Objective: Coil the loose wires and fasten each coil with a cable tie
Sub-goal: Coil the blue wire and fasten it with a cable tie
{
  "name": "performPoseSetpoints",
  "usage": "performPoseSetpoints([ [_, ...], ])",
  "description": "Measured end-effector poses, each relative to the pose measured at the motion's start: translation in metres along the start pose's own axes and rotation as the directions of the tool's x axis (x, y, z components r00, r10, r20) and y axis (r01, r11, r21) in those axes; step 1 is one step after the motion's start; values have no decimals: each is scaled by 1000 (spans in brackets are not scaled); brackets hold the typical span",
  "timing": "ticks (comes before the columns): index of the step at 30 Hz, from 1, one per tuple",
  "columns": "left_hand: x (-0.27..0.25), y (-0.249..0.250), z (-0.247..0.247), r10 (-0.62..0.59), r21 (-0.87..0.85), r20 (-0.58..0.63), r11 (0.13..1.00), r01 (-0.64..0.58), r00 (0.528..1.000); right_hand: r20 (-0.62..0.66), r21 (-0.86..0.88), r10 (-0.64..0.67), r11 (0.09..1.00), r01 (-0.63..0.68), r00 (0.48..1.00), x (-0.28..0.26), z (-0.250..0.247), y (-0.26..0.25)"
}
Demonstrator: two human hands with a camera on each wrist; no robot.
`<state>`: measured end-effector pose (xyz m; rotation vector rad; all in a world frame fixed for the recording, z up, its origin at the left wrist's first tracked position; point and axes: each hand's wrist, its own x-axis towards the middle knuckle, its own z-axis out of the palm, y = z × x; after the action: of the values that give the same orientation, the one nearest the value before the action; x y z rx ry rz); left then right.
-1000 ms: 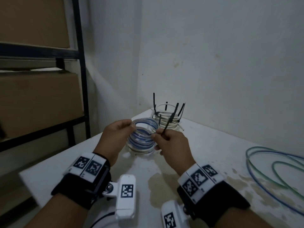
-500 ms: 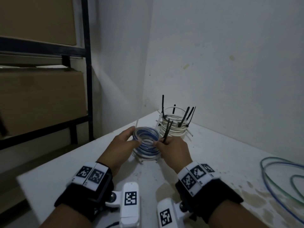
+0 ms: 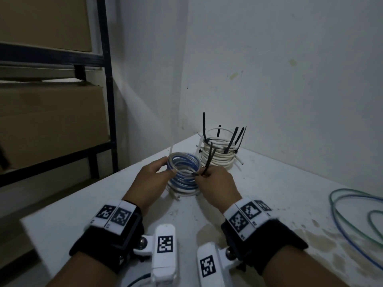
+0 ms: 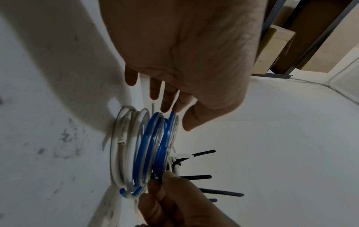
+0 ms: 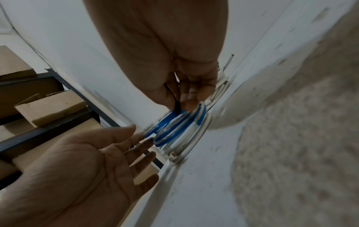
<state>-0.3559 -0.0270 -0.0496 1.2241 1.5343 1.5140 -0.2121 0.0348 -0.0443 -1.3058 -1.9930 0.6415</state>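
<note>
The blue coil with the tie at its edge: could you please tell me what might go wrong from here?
1. The left hand only steadies the blue coil with straight fingers; its turns look loose and could spring apart before the black tie closes.
2. The right hand pinches the tie at the coil's rim; it may catch only some turns.
3. The white coil stands close behind; its upright tie tails could snag the tie.

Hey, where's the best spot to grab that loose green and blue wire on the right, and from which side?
Probably the near arc of the loose wire, from above with the right hand: it lies flat in open loops on the table, nearest that side.
</note>
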Motion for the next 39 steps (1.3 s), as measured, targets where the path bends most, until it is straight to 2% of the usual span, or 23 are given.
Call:
performPoseSetpoints([
  [4,2,-2,0,-44,30,22,999,43,999,-28,-42,-29,999,28,999,1,-2,0],
  [8,3,-1,1,-65,62,-22,996,67,998,50,-131,-8,991,14,999,4,-1,0],
  [13,2,0,3,-40,87,-47,995,44,998,-3,-109,42,993,-42,999,4,-6,4],
  [21,4,-3,0,-63,53,-120,996,70,991,83,-111,-4,994,13,997,2,-7,-1],
  [29,7,-4,-3,-99,-3,-200,995,101,975,114,-93,110,991,-99,987,-4,-19,1],
  [31,6,-4,-4,-84,-46,-227,996,76,970,158,-173,140,979,-112,978,-10,-30,2],
  [35,-4,5,-6,-24,-98,-326,995,-9,945,245,-334,113,942,-26,963,-34,-67,6],
  [39,-25,37,8,164,63,-359,987,-151,919,377,-398,174,917,-10,910,-71,-117,18],
])
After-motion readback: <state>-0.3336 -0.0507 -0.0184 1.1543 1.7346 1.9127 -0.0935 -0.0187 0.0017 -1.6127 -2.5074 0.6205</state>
